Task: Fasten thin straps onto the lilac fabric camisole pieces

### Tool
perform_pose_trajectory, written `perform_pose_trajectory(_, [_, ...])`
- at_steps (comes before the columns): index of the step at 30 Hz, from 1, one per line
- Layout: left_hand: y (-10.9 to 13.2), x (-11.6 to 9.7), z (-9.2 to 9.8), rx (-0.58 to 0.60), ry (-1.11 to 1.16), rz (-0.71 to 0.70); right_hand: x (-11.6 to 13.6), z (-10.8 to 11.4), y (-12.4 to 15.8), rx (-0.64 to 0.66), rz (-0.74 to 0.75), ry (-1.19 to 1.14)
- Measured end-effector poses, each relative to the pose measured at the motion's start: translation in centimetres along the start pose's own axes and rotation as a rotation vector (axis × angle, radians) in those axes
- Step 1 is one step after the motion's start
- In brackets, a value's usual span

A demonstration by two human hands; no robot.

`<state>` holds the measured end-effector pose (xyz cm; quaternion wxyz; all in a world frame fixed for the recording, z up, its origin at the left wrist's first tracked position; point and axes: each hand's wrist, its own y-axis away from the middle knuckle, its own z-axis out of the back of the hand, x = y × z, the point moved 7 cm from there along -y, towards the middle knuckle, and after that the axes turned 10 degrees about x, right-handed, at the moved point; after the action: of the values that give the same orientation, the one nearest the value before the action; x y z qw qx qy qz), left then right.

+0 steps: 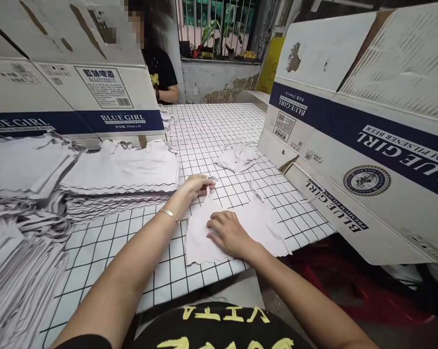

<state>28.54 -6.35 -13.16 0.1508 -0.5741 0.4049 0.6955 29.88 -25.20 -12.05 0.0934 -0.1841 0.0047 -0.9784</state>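
A white camisole top [262,223] with a wavy hem lies spread on the checked tablecloth in front of me, its hem toward my body. My left hand [197,186] is closed at its upper left, fingers pinched on the thin strap. My right hand [228,232] rests flat on the fabric, fingers spread a little, holding nothing. Just beyond, a crumpled white garment [236,157] lies on the cloth.
Tall stacks of similar white garments [120,167] fill the left side. Printed beer cartons stand behind them [117,97] and at the right [350,135]. Across the table [219,121] sits another person [164,72]. A red plastic stool [342,281] is below the right edge.
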Motion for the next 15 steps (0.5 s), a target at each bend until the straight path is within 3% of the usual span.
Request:
perform_pose_trajectory(8, [-3.3,-6.5,2.0,0.043,0.355,-0.11,0.0,0.3,-0.1,0.006,-0.004,-0.035])
perform_pose_trajectory(12, [-2.8,-9.4,1.9,0.089,0.389,-0.197,0.2,0.2,0.0,0.006,-0.006,-0.044])
perform_pose_trajectory(15, [-1.1,-11.1,1.4,0.104,0.302,-0.349,0.1,0.2,0.0,0.009,-0.006,-0.084])
